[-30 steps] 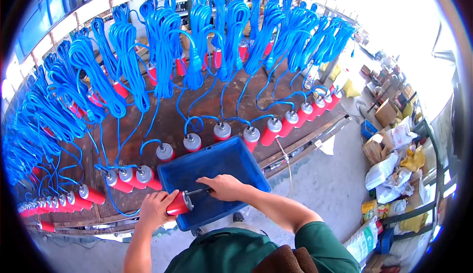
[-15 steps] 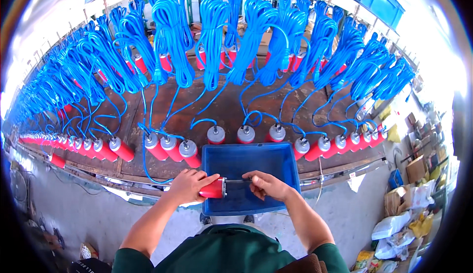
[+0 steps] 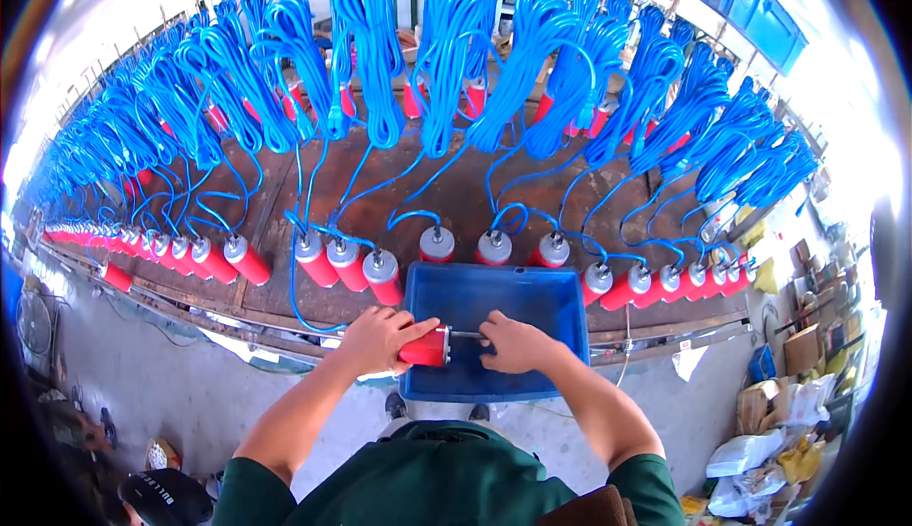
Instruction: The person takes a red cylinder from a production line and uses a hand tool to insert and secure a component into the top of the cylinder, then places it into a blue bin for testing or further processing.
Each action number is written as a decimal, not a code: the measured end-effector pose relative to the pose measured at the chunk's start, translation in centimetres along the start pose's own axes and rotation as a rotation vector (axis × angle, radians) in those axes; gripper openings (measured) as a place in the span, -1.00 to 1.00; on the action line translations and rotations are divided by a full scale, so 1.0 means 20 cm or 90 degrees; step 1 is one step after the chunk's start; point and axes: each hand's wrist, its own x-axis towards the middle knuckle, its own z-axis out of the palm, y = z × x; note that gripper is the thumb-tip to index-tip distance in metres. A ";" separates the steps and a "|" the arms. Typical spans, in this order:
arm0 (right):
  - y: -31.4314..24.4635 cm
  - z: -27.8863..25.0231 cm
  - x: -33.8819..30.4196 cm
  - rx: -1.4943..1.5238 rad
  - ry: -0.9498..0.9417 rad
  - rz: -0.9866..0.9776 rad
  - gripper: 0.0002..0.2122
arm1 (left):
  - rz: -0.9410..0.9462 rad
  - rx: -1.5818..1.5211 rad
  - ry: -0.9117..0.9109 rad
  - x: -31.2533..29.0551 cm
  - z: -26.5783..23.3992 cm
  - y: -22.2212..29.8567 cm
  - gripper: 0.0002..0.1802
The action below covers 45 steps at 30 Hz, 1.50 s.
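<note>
My left hand (image 3: 376,341) is wrapped round a red cylinder (image 3: 425,347) with a grey metal end, held on its side over the blue plastic bin (image 3: 494,391). The metal end faces right. A thin metal rod (image 3: 465,334) runs from that end to my right hand (image 3: 518,344), whose fingers are curled closed on it. Its far end and any handle are hidden by the fingers, so its kind is unclear. Just beyond the bin, similar red cylinders (image 3: 383,288) with grey tops and blue cables stand on the brown bench (image 3: 313,170).
Coiled blue cables (image 3: 370,60) hang in a long row over the bench. Another red cylinder (image 3: 117,276) leans at the bench's left front edge. Bags and boxes (image 3: 760,450) pile up at the right. A person in a dark cap (image 3: 169,497) is at the lower left.
My right hand has come closer to the cylinder's metal end, and its fingers have curled further in. Less of the rod shows. The view has shifted slightly; the dark cap shows more.
</note>
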 end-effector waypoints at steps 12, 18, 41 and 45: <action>0.02 -0.01 0.13 0.148 -0.025 -0.015 -0.74 | -0.015 0.005 -0.047 0.02 0.00 0.02 0.15; 0.03 -0.02 0.17 0.161 -0.097 -0.010 -0.75 | -0.013 -0.005 -0.042 0.01 0.01 0.01 0.15; 0.07 0.05 0.11 0.107 0.057 -0.016 -0.78 | -0.014 -0.015 -0.045 0.02 0.01 -0.01 0.16; 0.04 0.10 0.13 0.628 -0.005 0.189 -0.71 | -0.016 -0.018 -0.020 0.00 0.02 -0.02 0.18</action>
